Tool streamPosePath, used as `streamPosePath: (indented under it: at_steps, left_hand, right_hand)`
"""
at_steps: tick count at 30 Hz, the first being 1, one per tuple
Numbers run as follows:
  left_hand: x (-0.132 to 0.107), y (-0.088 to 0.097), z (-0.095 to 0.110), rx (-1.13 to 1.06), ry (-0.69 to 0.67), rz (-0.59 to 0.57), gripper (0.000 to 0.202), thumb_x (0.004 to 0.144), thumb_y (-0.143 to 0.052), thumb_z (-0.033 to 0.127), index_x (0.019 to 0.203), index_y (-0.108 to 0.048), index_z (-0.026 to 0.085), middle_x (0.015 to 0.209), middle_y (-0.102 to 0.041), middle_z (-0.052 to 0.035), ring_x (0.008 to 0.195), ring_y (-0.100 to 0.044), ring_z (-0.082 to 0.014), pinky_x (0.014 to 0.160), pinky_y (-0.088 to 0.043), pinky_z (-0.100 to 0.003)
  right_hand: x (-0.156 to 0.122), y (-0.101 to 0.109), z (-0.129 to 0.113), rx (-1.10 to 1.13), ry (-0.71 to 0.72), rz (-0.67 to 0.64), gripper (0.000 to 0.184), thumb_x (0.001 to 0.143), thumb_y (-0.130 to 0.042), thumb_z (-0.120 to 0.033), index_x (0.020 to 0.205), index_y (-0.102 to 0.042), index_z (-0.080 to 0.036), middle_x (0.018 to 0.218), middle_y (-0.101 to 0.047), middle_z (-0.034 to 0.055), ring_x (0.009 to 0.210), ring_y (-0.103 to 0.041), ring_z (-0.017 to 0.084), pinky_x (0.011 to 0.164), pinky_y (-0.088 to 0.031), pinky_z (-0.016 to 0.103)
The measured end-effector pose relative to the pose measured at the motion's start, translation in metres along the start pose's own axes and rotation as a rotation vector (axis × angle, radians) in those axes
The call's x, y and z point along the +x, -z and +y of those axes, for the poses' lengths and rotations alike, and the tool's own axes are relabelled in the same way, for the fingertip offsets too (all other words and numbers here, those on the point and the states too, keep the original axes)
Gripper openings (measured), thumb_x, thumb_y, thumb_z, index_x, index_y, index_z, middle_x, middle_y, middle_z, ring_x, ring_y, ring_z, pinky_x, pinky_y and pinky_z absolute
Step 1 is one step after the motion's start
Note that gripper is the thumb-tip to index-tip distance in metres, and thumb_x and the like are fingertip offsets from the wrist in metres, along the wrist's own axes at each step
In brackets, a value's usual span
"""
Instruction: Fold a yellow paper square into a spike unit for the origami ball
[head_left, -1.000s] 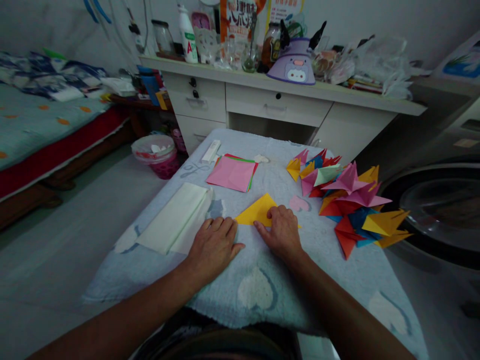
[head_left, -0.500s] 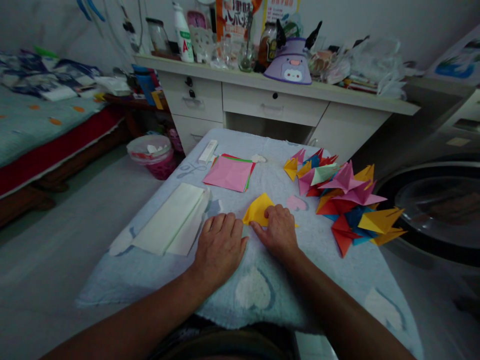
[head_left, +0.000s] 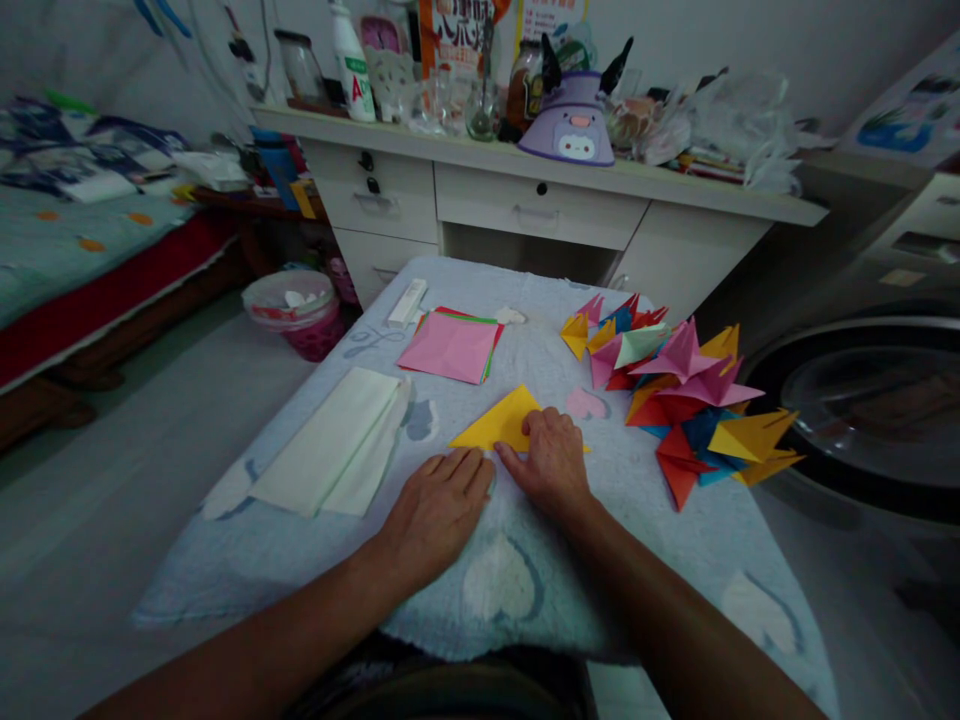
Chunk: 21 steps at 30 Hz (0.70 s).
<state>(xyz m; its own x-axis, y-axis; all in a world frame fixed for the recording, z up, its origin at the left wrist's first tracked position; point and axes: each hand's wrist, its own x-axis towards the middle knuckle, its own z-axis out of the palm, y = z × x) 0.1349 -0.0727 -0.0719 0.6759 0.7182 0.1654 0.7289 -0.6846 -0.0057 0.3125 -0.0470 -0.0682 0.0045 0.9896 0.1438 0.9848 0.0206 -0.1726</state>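
A sheet of yellow origami paper point(head_left: 496, 424), folded into a triangle, lies on the cloth-covered table with its peak pointing away from me. My right hand point(head_left: 553, 462) bears on its right half, fingers curled and thumb at the near edge, gripping it against the cloth. Flat and palm down, my left hand point(head_left: 444, 500) has its fingertips at the triangle's near left edge. Beyond the triangle is a stack of square coloured paper point(head_left: 450, 345), pink on top. Folded paper cranes point(head_left: 686, 400) in several colours are heaped to the right.
Folded white sheets point(head_left: 330, 440) lie left of my hands. A small white box point(head_left: 409, 302) sits near the table's far left corner. Behind stands a white cabinet point(head_left: 525, 205) with cluttered top; a pink bin point(head_left: 296, 310) is on the floor, a washing machine point(head_left: 862, 400) at right.
My left hand has flattened and shifted slightly down at the paper's near edge. More of the yellow paper's left side shows, now ending in a long flat point. My right hand stays on it.
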Motion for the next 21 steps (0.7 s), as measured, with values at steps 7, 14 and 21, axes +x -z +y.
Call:
streamPosePath:
  at_steps: [7, 14, 21]
  left_hand:
    - [-0.011, 0.011, -0.008, 0.064, 0.16, -0.03, 0.033, 0.089, -0.059, 0.03, 0.116, -0.06, 0.012, 0.12, -0.063, -0.0162, 0.11, -0.058, -0.0311, 0.091, -0.044, -0.044]
    - [0.009, 0.029, 0.002, 0.075, 0.192, 0.014, 0.018, 0.092, -0.049, 0.021, 0.1, -0.064, 0.015, 0.099, -0.064, -0.0109, 0.095, -0.058, -0.0283, 0.083, -0.045, -0.043]
    - [0.017, 0.031, 0.003, 0.117, 0.238, 0.078, 0.016, 0.089, -0.05, 0.017, 0.086, -0.066, 0.017, 0.091, -0.061, -0.0111, 0.087, -0.056, -0.0293, 0.074, -0.045, -0.044]
  right_hand:
    - [0.001, 0.001, 0.0, -0.008, -0.005, -0.021, 0.039, 0.084, -0.057, -0.055, 0.094, -0.057, -0.018, 0.095, -0.058, 0.0103, 0.09, -0.051, 0.027, 0.079, -0.036, 0.038]
    - [0.001, -0.002, 0.0, -0.021, -0.007, 0.001, 0.04, 0.083, -0.057, -0.057, 0.093, -0.056, -0.018, 0.095, -0.058, 0.0105, 0.09, -0.051, 0.028, 0.078, -0.036, 0.038]
    - [-0.001, -0.004, 0.001, -0.006, 0.0, 0.021, 0.041, 0.083, -0.058, -0.057, 0.094, -0.056, -0.018, 0.096, -0.057, 0.0101, 0.09, -0.05, 0.026, 0.08, -0.036, 0.038]
